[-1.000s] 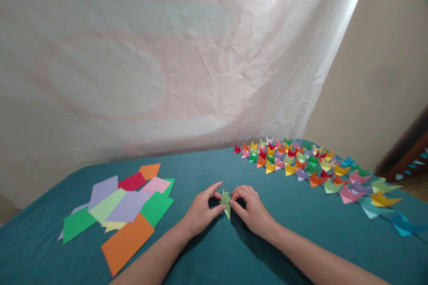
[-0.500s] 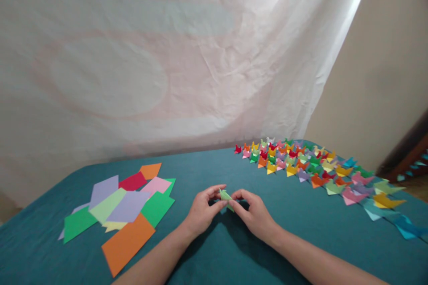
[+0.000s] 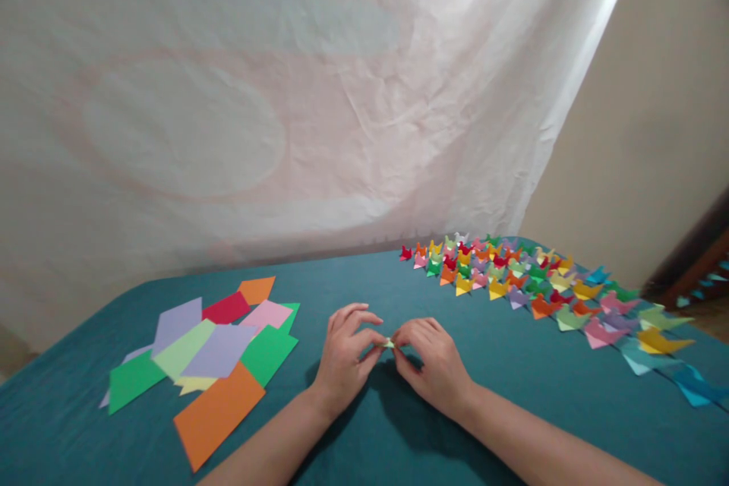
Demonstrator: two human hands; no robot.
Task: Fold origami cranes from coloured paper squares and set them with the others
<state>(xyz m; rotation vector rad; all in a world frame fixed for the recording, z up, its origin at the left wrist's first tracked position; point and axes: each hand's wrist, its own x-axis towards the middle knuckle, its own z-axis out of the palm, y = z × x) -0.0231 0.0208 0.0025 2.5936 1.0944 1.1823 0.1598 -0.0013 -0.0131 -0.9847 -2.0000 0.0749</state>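
Note:
A small folded piece of light green paper (image 3: 389, 344) is pinched between my two hands, just above the teal cloth. My left hand (image 3: 348, 353) grips its left side between thumb and index finger, with the other fingers raised and curved. From the other side, my right hand (image 3: 433, 364) holds it with thumb and bent fingers pressed together. Only a sliver of the paper shows between the fingertips; the rest is hidden behind them.
Loose coloured paper sheets (image 3: 219, 402) lie overlapping on the left of the teal-covered table (image 3: 342, 281). Rows of small folded paper birds (image 3: 498, 288) in many colours stand at the right and back. A pale hanging cloth (image 3: 319, 114) is behind the table.
The light green paper has turned and is now mostly covered by my fingertips. My left fingers have lifted and spread, and my right hand has closed more tightly around its end.

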